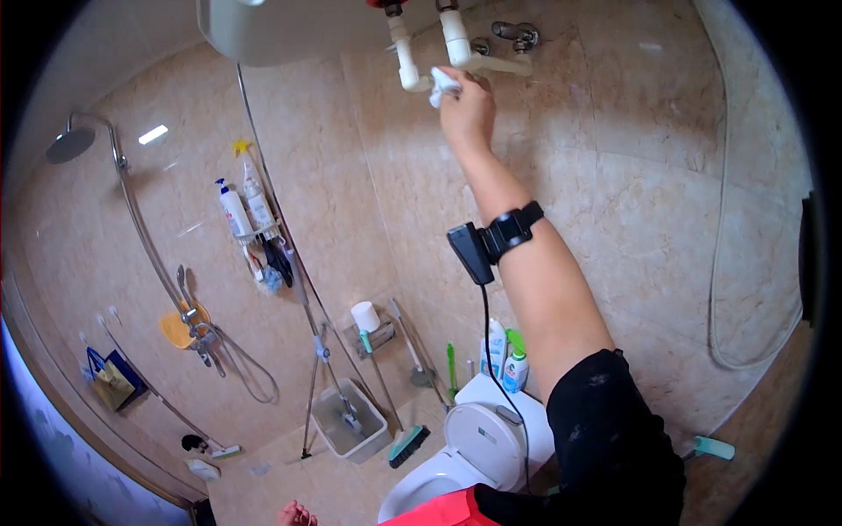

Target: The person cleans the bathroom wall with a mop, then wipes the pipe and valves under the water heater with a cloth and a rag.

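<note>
Wiping, by the look of it — bare right hand [469, 112] raised to the bent white plastic pipes [406, 66].
Fingers pinched a crumpled white cloth-like wad [443, 86] just beside a pipe elbow, below the rounded white casing [272, 35]; contact with the pipe, couldn't tell. I judged the pipework was mid-wipe, and that the next move called for a firm pinch and a wrist turn round the bend, clear of the silver metal valve [526, 37]. Left hand [296, 515] — low down, mostly cut off; grip unreadable.
</note>
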Motion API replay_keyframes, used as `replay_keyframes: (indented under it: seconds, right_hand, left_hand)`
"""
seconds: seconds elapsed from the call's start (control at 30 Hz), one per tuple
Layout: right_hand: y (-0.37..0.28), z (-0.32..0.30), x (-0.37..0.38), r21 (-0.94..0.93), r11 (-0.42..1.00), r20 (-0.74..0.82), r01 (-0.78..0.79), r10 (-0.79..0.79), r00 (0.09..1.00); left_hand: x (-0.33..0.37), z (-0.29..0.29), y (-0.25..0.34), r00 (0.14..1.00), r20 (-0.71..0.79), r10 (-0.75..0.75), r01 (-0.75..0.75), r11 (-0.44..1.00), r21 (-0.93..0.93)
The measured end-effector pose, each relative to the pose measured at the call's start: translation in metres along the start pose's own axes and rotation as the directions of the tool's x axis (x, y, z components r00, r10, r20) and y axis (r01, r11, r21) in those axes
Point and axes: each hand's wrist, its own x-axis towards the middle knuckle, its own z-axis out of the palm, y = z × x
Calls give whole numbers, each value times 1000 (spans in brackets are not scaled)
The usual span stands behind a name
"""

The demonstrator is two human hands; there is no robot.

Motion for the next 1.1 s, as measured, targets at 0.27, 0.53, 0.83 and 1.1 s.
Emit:
replay_keyframes:
  seconds: [0.27, 0.53, 0.83, 1.1]
  right_hand:
    - [34, -5, 4, -123, 991, 156, 47, -27, 987]
    - [95, -66, 37, 200, 967, -172, -160, 195, 965]
    - [64, -102, 126, -412, 879, -40, 241, -281, 959]
    - [44, -97, 141, -577, 697, 520, 426, -89, 850]
  left_hand:
    - [8, 28, -4, 999, 40, -14, 13, 1000, 14]
    - [14, 54, 20, 997, 82, -10, 0, 993, 120]
    - [69, 76, -17, 971, 179, -156, 133, 982, 133]
    - [66, 85, -25, 967, 172, -189, 172, 979, 113]
